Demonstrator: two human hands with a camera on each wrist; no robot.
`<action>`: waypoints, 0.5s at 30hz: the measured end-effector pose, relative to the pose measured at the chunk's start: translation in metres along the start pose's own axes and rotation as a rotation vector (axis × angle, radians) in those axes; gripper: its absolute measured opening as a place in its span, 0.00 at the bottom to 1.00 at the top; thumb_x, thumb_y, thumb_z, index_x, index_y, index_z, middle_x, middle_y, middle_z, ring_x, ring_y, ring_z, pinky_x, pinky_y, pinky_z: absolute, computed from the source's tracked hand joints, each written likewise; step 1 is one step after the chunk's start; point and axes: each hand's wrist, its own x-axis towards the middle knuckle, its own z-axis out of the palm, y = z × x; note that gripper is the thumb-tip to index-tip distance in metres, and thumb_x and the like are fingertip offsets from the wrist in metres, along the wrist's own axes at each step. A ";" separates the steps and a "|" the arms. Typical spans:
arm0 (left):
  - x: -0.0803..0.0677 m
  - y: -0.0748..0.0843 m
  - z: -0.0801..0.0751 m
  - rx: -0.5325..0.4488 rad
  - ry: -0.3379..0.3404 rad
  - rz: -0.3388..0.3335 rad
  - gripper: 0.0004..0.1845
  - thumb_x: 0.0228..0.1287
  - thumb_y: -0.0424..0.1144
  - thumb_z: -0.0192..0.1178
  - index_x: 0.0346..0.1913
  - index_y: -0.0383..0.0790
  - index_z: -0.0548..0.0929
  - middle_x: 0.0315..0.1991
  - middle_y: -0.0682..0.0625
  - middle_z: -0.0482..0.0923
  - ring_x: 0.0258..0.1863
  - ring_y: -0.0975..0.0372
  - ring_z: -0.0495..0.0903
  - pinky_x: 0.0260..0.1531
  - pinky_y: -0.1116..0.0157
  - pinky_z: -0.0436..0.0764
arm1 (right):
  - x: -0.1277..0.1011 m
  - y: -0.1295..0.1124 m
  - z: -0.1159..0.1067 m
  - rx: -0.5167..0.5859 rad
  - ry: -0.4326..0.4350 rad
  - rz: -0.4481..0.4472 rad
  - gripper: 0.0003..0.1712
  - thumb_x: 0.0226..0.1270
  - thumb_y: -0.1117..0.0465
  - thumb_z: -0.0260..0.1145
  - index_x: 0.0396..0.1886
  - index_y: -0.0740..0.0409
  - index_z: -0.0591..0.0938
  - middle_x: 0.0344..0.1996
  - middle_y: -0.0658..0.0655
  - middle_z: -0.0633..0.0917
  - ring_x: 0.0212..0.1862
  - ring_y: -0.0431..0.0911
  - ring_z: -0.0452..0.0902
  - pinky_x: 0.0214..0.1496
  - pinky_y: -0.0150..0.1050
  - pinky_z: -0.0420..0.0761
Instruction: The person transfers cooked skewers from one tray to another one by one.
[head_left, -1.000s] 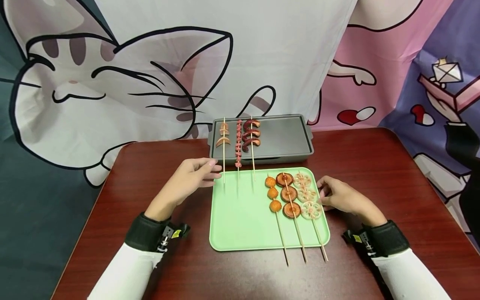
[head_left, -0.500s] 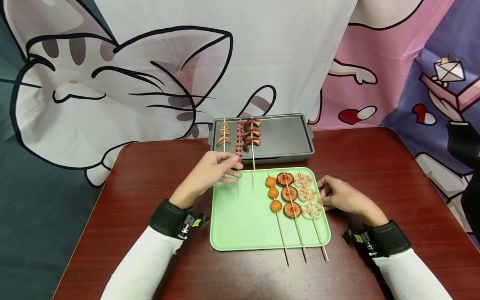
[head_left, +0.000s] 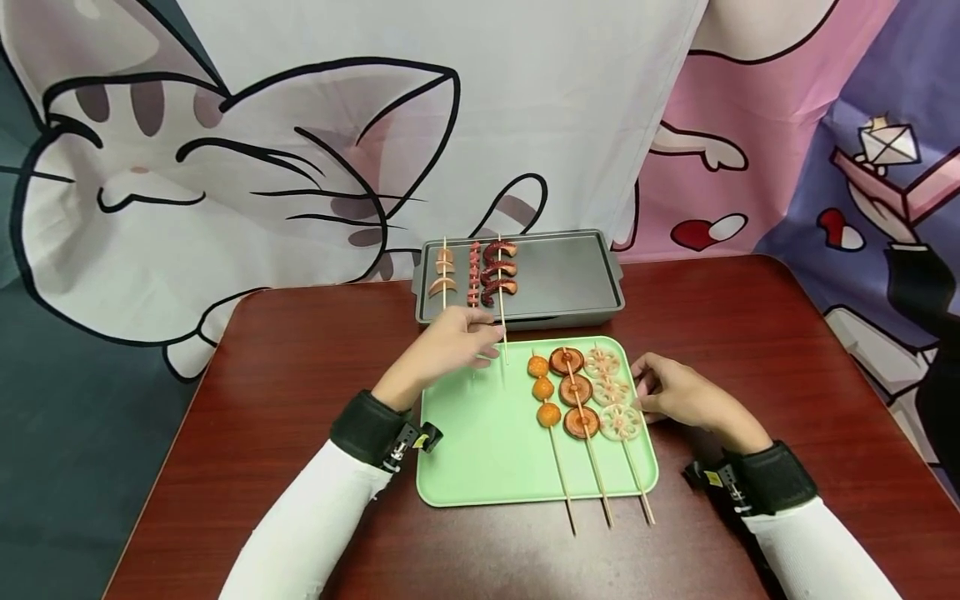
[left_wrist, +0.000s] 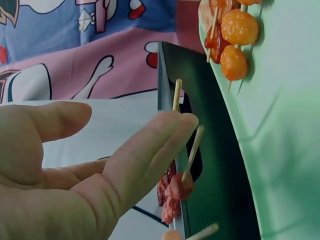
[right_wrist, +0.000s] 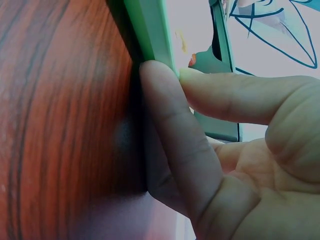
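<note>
Two hands work over a dark red wooden desk (head_left: 300,400), in front of a cartoon cat curtain (head_left: 262,167). At the desk's far edge sits a grey rectangular metal griddle pan (head_left: 570,279), and just in front of it a pale green plastic tray (head_left: 480,450).

On the right half of the tray lie three wooden skewers side by side: one of orange balls (head_left: 545,389), one of brown round slices (head_left: 575,390), one of pale lotus root slices (head_left: 611,392); their sticks run past the tray's near rim. Three more skewers lie on the left part of the pan, sticks reaching toward the tray: pale crescent pieces (head_left: 441,273), small red sausage pieces (head_left: 474,273) and dark curled pieces (head_left: 498,271).

The left hand (head_left: 450,346) is at the tray's far left corner. The head view hides the fingertips' contact; the left wrist view shows the fingers (left_wrist: 150,150) straight and together, relaxed, with the thumb apart, their tips lying against the stick of the red sausage skewer (left_wrist: 175,192) without closing round it. That view also shows the orange balls at the top right.

The right hand (head_left: 675,396) rests on the desk at the tray's right rim beside the lotus skewer. Only the right wrist view shows its fingers (right_wrist: 170,125) loosely bent, one fingertip pressed against the green rim, gripping nothing.
</note>
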 end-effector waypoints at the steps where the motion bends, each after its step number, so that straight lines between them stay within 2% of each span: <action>1: 0.001 0.000 0.002 0.004 0.001 -0.008 0.31 0.80 0.38 0.55 0.77 0.25 0.62 0.68 0.32 0.75 0.58 0.40 0.83 0.53 0.54 0.89 | 0.000 0.000 0.000 -0.002 -0.001 0.000 0.22 0.65 0.75 0.66 0.56 0.75 0.71 0.34 0.61 0.79 0.33 0.48 0.80 0.32 0.37 0.89; 9: 0.011 0.002 0.016 -0.016 0.038 -0.079 0.35 0.77 0.35 0.58 0.79 0.26 0.57 0.66 0.32 0.76 0.55 0.43 0.85 0.50 0.59 0.90 | -0.001 0.001 0.000 0.003 0.002 -0.002 0.22 0.65 0.74 0.67 0.56 0.75 0.71 0.35 0.61 0.80 0.33 0.47 0.80 0.32 0.37 0.89; 15: 0.014 -0.001 0.019 0.071 0.055 -0.054 0.32 0.75 0.32 0.56 0.76 0.24 0.62 0.54 0.32 0.84 0.47 0.50 0.88 0.41 0.70 0.86 | -0.001 0.000 0.000 0.007 0.000 0.002 0.22 0.65 0.75 0.66 0.56 0.75 0.71 0.35 0.61 0.80 0.33 0.47 0.80 0.32 0.37 0.89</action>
